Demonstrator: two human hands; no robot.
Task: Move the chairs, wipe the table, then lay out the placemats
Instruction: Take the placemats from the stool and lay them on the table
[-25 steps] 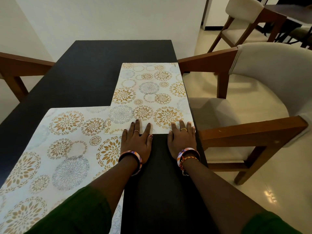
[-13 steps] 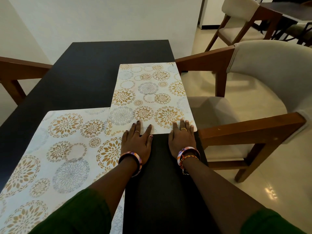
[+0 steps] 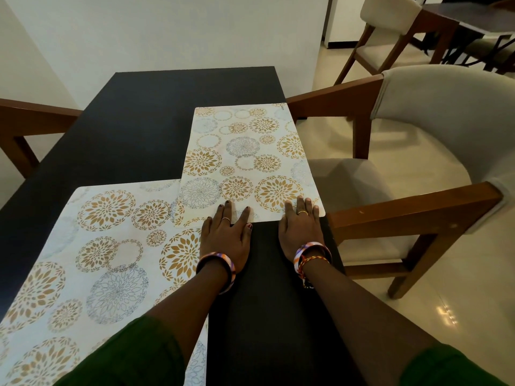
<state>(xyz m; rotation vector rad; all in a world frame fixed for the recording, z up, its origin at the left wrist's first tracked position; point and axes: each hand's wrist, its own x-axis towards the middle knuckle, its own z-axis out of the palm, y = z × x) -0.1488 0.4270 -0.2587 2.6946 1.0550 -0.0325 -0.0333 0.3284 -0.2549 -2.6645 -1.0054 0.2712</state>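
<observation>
Fingers of both hands lay straight and flat, gripping nothing: the left hand [image 3: 226, 234] and the right hand [image 3: 301, 227] pressed their fingertips on the near edge of the far placemat [image 3: 248, 160], which lay along the table's [image 3: 133, 126] right edge beside a cushioned chair [image 3: 434, 151]. Its near left corner overlapped the near placemat [image 3: 92, 254], spread toward the table's left edge.

On the table [image 3: 133, 129], the far placemat [image 3: 248, 160] overlaps the near placemat's [image 3: 92, 260] corner, chair [image 3: 434, 151] at right
</observation>
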